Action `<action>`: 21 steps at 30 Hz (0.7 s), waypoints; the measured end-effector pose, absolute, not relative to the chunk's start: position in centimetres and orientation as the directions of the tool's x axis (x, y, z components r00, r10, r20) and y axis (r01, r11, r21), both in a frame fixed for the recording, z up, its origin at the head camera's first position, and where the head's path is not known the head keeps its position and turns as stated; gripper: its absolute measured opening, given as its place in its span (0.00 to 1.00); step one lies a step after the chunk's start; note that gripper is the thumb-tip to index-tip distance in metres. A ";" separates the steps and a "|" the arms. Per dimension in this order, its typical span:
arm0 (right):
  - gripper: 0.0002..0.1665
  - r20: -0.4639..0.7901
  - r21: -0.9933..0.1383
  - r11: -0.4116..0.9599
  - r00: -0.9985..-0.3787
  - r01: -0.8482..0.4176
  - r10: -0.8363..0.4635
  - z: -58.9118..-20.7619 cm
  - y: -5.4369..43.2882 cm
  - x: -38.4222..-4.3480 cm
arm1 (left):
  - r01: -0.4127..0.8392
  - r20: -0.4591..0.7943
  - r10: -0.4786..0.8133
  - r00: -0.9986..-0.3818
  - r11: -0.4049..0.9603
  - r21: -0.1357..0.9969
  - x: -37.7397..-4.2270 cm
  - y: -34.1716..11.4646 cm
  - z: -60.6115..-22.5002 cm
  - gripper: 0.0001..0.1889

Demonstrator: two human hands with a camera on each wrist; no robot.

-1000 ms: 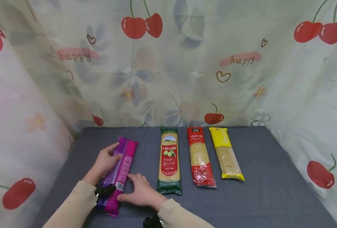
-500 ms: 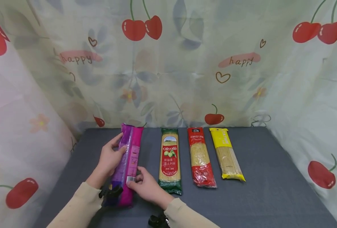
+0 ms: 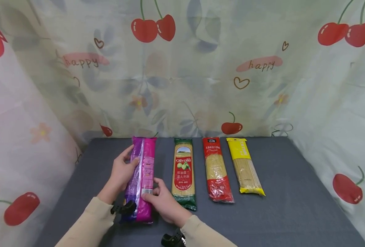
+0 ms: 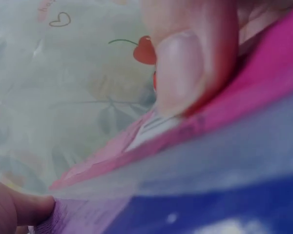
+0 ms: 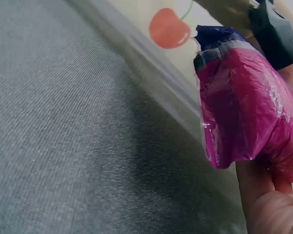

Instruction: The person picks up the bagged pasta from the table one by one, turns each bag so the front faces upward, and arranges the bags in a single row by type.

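In the head view both hands hold a long purple-and-pink pasta packet point(image 3: 145, 171), its barcode side facing up. My left hand point(image 3: 120, 175) grips the left edge, thumb on top. My right hand point(image 3: 168, 204) pinches the lower right edge near the barcode. In the right wrist view the near end of the packet point(image 5: 239, 102) is raised above the cloth, over a shadow. A thumb presses on the pink side of the packet point(image 4: 263, 73) in the left wrist view. The packet's contents are hidden.
To the right lie a green-ended spaghetti packet point(image 3: 183, 175), a red one point(image 3: 217, 169) and a yellow one point(image 3: 245, 166), side by side on the dark grey tabletop point(image 3: 281, 206). A cherry-print curtain point(image 3: 201, 85) encloses the back and sides.
The packet has come up off the table, shifted right and turned from a slant to nearly straight. My right hand has closed on its edge; both hands moved right with it.
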State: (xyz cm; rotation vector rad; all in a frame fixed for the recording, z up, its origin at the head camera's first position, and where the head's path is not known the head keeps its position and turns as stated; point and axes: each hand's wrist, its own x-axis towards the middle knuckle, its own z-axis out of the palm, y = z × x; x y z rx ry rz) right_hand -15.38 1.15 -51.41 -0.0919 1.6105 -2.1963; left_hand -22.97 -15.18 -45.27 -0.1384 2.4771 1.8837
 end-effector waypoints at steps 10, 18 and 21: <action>0.33 -0.166 -0.916 -0.276 -0.902 0.290 -0.400 -51.9 2.2 -15.5 | -0.080 -0.088 0.012 -0.996 0.309 0.948 -23.2 -15.2 -45.6 0.32; 0.35 -0.109 -0.950 -0.240 -0.929 0.202 -0.353 -51.5 2.6 -15.6 | -0.037 -0.058 0.046 -0.997 0.359 0.933 -23.2 -14.7 -45.6 0.36; 0.35 -0.084 -0.965 -0.208 -0.937 0.161 -0.338 -51.1 2.7 -15.7 | -0.017 -0.043 0.055 -0.998 0.409 0.912 -23.2 -14.4 -45.7 0.38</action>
